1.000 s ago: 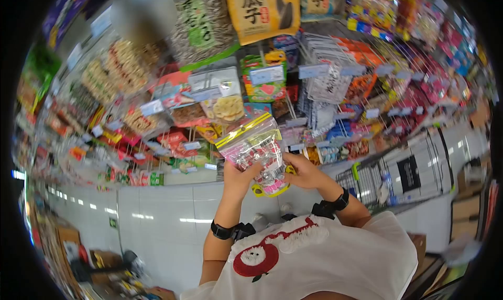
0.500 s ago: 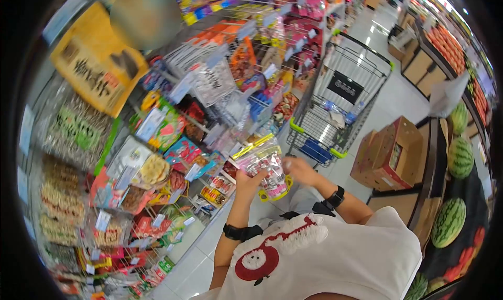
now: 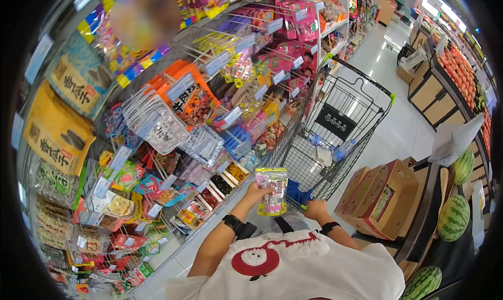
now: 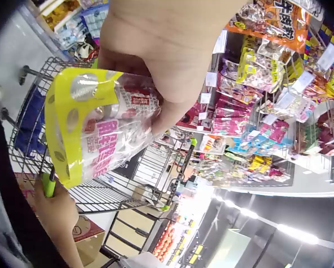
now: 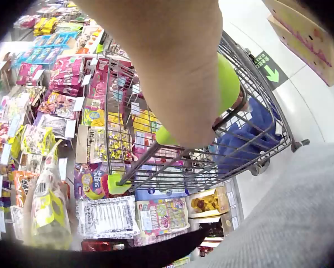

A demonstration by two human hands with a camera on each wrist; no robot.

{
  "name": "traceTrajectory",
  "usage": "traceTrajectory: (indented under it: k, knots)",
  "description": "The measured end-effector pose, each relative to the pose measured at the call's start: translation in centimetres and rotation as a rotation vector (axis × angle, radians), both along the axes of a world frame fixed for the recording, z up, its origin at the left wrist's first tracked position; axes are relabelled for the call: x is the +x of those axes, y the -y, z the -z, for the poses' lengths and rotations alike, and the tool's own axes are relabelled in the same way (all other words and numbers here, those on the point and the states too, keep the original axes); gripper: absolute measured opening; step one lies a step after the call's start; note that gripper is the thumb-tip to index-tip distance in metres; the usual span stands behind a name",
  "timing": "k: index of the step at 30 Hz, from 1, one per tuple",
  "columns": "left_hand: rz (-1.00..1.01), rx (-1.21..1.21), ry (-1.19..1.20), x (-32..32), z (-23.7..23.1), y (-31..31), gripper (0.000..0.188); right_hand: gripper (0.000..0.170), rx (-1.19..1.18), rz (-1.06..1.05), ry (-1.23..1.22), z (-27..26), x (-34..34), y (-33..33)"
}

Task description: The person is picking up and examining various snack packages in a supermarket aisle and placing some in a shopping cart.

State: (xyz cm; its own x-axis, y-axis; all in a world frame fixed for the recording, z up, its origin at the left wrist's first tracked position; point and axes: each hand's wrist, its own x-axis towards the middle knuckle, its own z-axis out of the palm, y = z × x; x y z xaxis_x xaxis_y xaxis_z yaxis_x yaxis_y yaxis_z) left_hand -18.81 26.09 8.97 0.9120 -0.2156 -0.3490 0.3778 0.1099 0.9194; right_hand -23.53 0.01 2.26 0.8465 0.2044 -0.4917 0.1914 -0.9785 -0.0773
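We find the right hand (image 5: 186, 95) entering from twelve o'clock, its fingers curled round a lime-green bar (image 5: 228, 84) of a wire cart (image 5: 142, 166). We note blue material (image 5: 248, 137) in the cart at three o'clock. A green floor sign (image 5: 267, 72) with an arrow lies at two o'clock, cardboard (image 5: 312, 42) beyond it. We record racked packets (image 5: 66, 72) at ten o'clock, a yellow-and-clear bag (image 5: 51, 218) at eight and grey fabric (image 5: 289, 206) at four.

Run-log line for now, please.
left hand: holds yellow-trimmed snack pouch | right hand: grips green handle of shopping cart | bottles: inside cart
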Motion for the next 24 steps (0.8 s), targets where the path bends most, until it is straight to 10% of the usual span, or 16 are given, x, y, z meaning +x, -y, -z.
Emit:
traceTrajectory:
  k: [10, 16, 24]
  knots:
    - [0.113, -0.004, -0.050, 6.6, -3.5, 5.8, 0.032, 0.041, -0.123, 0.187, -0.096, 0.6, 0.1, 11.1]
    - [-0.030, -0.200, 0.086, 9.7, -8.6, 7.1, 0.038, 0.031, 0.414, 0.181, 0.098, 2.3, 0.5, 7.6]
    - [-0.058, -0.421, 0.200, 12.5, -15.5, 4.9, 0.043, 0.029, 0.216, 0.190, 0.044, 2.1, 3.1, 6.0]
